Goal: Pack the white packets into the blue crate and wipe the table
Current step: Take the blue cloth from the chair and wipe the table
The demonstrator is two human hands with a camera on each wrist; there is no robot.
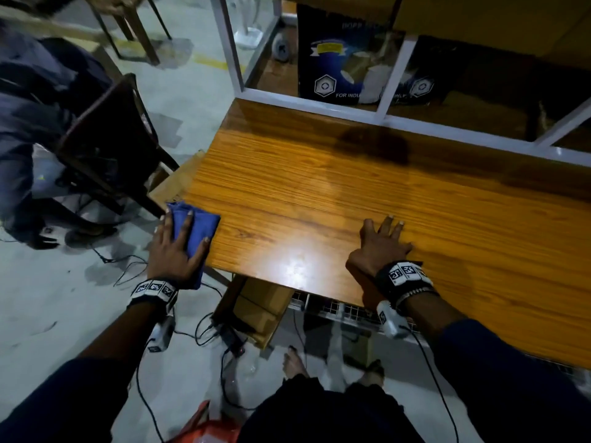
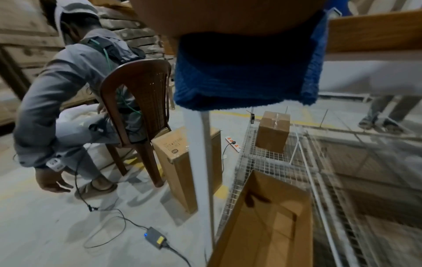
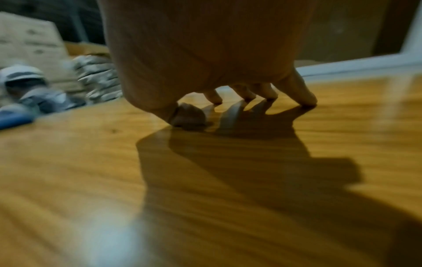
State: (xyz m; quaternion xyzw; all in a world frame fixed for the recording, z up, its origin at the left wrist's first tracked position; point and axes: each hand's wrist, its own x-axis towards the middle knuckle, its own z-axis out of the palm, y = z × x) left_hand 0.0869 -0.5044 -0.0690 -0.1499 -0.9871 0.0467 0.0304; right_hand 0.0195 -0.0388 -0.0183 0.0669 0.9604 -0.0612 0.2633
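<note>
Left hand [image 1: 174, 247] flat on a folded blue cloth [image 1: 195, 225], fingers spread and straight, pressing it at the left corner of the wooden table [image 1: 319, 193]; part of the cloth hangs off the edge, which shows in the left wrist view too [image 2: 239, 72]. Right hand [image 1: 380, 244] holds nothing, fingers splayed, fingertips [image 3: 308, 101] touching the tabletop at lower right of the head view. Hands well apart.

White packets and blue crate: cannot tell where they are, neither is clearly visible.

Around:
- White-framed shelf [image 1: 393, 78] along the table's far edge, dark printed box [image 1: 339, 59] inside.
- Brown plastic chair [image 2: 141, 101] left of the table, another person in grey [image 2: 68, 75] seated on it, leaning forward.
- Tall cardboard carton [image 2: 180, 162] just behind the chair, beside the white table leg [image 2: 198, 162].
- Wire rack [image 2: 274, 159] under the table with a taped carton [image 2: 274, 130] on it; open cardboard box [image 2: 269, 225] in front.
- Power adapter [image 2: 156, 238] and cables on the floor.
</note>
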